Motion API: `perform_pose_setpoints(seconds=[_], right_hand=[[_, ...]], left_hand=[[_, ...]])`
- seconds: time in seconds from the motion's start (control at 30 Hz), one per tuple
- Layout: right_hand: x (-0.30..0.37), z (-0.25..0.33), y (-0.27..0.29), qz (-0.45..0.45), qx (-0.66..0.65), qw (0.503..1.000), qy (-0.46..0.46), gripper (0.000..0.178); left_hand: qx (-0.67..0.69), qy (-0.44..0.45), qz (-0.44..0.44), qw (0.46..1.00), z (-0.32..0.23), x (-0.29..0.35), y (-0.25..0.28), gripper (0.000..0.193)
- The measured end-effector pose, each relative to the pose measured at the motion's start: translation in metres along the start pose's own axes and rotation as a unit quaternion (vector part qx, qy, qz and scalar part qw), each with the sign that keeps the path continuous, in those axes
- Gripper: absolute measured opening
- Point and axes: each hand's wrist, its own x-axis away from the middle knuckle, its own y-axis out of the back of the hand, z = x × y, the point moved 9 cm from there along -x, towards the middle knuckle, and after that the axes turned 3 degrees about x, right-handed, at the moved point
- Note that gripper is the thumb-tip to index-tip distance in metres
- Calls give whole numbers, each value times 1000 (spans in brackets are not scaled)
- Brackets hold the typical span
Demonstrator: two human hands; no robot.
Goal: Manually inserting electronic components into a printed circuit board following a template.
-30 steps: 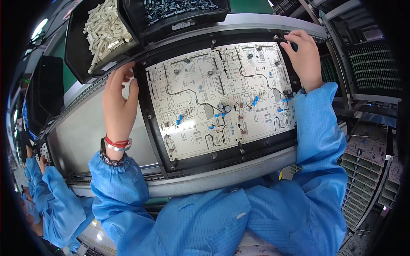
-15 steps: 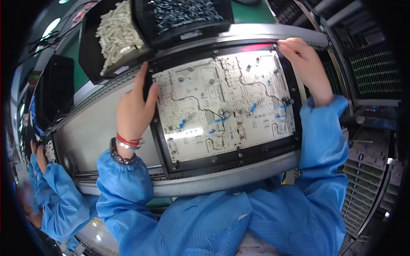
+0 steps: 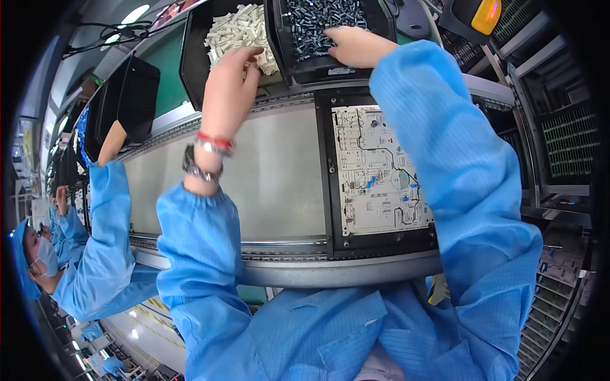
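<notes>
My left hand (image 3: 230, 92) reaches over the near edge of a black bin (image 3: 192, 60) heaped with small white block-like parts (image 3: 236, 32). Its thumb and bent fingers stand apart, and nothing shows between them. Farther right, my right hand (image 3: 361, 47) dips into a second black bin (image 3: 383, 19) of small dark cylindrical parts (image 3: 311, 28). Thumb and forefinger are spread there, with the other fingers hidden. Below my right forearm, a white circuit board (image 3: 375, 216) with blue and dark components lies in a black frame (image 3: 329, 171); my sleeve covers its right part.
A metal conveyor rail (image 3: 305, 274) runs along the near side, beside a pale flat plate (image 3: 273, 171). To the left, a masked co-worker in blue reaches toward another black bin (image 3: 136, 89). Slotted racks (image 3: 549, 311) stand at the right; a yellow-and-black device (image 3: 484, 16) is at the far right.
Both hands have left the frame's edges and moved to the bins, left to the white parts, right to the dark ones. The framed board appears farther right as the view shifted.
</notes>
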Motion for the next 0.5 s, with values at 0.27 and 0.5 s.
perform_pose_setpoints(seconds=[0.27,0.5], right_hand=[[18,16,21,-118,66,988,79,15],[53,22,70,-242,-52,959,136,11]], left_hand=[[9,85,194,977,30,-8,-36,19],[35,72,168,983,22,-10,-25,13]])
